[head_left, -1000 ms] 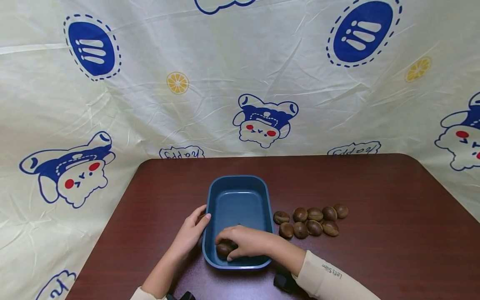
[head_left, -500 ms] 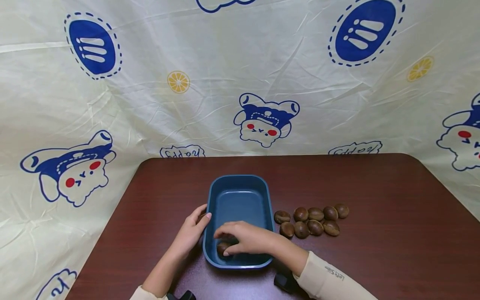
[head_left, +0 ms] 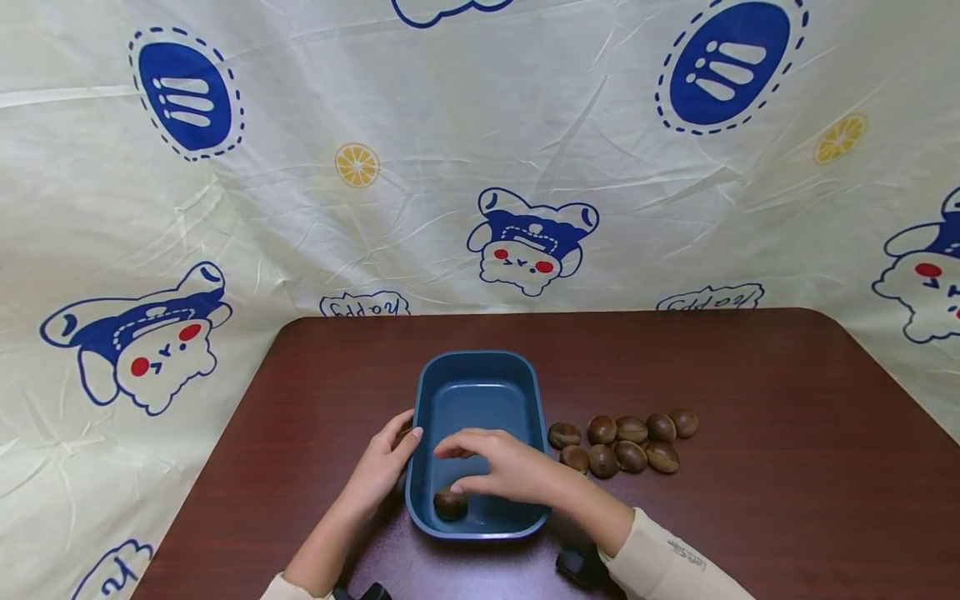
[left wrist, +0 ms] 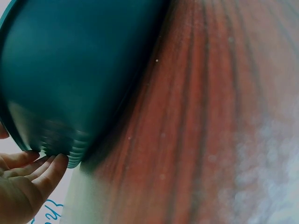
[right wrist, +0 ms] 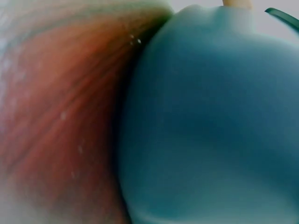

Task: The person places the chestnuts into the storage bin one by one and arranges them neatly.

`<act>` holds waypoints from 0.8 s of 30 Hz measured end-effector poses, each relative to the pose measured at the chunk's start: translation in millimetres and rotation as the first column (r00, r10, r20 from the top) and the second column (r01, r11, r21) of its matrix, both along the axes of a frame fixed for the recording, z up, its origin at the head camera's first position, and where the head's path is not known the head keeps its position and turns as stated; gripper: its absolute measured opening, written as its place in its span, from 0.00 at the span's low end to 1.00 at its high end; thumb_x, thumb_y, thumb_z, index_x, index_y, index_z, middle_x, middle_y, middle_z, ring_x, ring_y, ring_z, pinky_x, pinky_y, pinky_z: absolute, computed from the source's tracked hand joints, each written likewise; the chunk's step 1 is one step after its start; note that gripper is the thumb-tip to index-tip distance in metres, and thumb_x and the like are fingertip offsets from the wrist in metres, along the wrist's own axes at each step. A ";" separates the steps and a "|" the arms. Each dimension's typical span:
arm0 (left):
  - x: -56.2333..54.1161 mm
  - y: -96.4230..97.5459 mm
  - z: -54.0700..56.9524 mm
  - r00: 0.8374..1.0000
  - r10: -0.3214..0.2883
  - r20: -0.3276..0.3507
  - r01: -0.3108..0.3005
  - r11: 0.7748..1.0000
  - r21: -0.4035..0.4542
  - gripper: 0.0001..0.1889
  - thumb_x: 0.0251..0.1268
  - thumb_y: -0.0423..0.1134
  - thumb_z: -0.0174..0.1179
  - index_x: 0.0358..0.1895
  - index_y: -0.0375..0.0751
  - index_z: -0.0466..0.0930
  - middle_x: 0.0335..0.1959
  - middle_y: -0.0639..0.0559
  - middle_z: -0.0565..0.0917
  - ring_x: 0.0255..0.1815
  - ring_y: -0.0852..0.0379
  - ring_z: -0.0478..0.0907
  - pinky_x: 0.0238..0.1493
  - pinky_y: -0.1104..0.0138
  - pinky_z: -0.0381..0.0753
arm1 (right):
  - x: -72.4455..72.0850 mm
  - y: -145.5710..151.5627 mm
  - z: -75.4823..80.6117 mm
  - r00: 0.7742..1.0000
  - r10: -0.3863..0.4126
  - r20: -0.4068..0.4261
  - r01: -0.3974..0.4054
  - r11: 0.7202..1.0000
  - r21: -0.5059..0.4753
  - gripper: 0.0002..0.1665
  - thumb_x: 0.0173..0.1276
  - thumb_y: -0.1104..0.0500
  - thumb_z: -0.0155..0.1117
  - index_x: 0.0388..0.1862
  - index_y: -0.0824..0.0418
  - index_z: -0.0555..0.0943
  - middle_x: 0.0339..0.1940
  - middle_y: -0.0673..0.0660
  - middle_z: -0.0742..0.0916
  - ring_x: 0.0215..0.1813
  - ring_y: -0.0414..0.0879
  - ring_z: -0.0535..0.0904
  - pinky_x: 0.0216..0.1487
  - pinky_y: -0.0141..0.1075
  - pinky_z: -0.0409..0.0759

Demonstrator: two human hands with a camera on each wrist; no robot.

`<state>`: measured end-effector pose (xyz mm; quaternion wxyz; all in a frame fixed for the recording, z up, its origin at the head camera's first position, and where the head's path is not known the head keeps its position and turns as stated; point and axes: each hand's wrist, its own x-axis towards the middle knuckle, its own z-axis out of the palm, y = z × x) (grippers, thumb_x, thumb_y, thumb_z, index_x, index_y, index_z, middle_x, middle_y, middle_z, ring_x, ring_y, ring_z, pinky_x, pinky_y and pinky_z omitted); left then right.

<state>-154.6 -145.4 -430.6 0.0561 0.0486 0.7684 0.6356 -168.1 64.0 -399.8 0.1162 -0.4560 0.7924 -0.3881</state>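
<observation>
A blue rectangular box [head_left: 480,417] stands on the table, a single brown chestnut [head_left: 451,505] lying in its near left corner. My left hand [head_left: 384,458] grips the box's left side, thumb at the rim and fingers against the outer wall. In the left wrist view those fingers [left wrist: 51,172] press on the ribbed end of the wall. My right hand [head_left: 506,468] hovers over the box with thumb and fingers spread, holding nothing. Its thumb tip is just above the chestnut; whether they touch I cannot tell. The right wrist view shows mostly the box's outer wall [right wrist: 210,116].
Several more chestnuts [head_left: 630,456] lie in two rough rows on the brown table [head_left: 787,467], right of the box. Behind the table hangs a white printed cloth [head_left: 420,225]. Dark wrist gear [head_left: 581,568] sits below the right forearm.
My right hand has let go of the chestnut and risen up and away from it, its fingers spreading. The chestnut stays in the corner; my left hand has not moved.
</observation>
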 end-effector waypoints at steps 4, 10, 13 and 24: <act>0.0 -0.2 -1.5 1.000 -0.003 -0.004 0.003 1.000 -0.014 0.25 0.69 0.42 0.47 0.63 0.31 0.58 0.58 0.33 0.68 0.55 0.41 0.69 0.50 0.52 0.70 | 0.5 9.4 5.6 0.999 -0.033 -0.017 0.032 0.997 -0.067 0.25 0.60 0.54 0.62 0.56 0.61 0.72 0.51 0.53 0.78 0.52 0.48 0.74 0.51 0.39 0.72; 0.2 0.3 -2.0 1.000 0.009 -0.011 -0.009 1.000 0.009 0.24 0.68 0.40 0.48 0.62 0.31 0.60 0.56 0.34 0.70 0.54 0.42 0.70 0.50 0.54 0.71 | 0.6 28.8 13.9 0.991 -0.125 -0.041 0.120 0.988 -0.102 0.27 0.59 0.51 0.62 0.56 0.59 0.72 0.51 0.51 0.78 0.52 0.48 0.74 0.50 0.39 0.73; 0.1 0.5 -2.1 1.000 0.011 -0.016 -0.011 1.000 0.010 0.23 0.68 0.39 0.48 0.62 0.31 0.61 0.56 0.34 0.70 0.53 0.43 0.70 0.50 0.54 0.71 | -0.3 41.3 16.5 0.984 -0.170 -0.048 0.163 0.980 -0.113 0.27 0.58 0.51 0.63 0.56 0.59 0.72 0.51 0.52 0.79 0.53 0.48 0.74 0.50 0.38 0.73; -0.4 0.3 -2.7 1.000 0.004 -0.012 -0.004 1.000 0.007 0.24 0.68 0.40 0.48 0.62 0.30 0.60 0.56 0.33 0.70 0.54 0.42 0.70 0.50 0.54 0.71 | 0.1 88.5 19.6 0.946 -0.304 -0.116 0.287 0.947 -0.145 0.25 0.58 0.54 0.64 0.55 0.57 0.73 0.52 0.52 0.78 0.51 0.43 0.74 0.43 0.40 0.77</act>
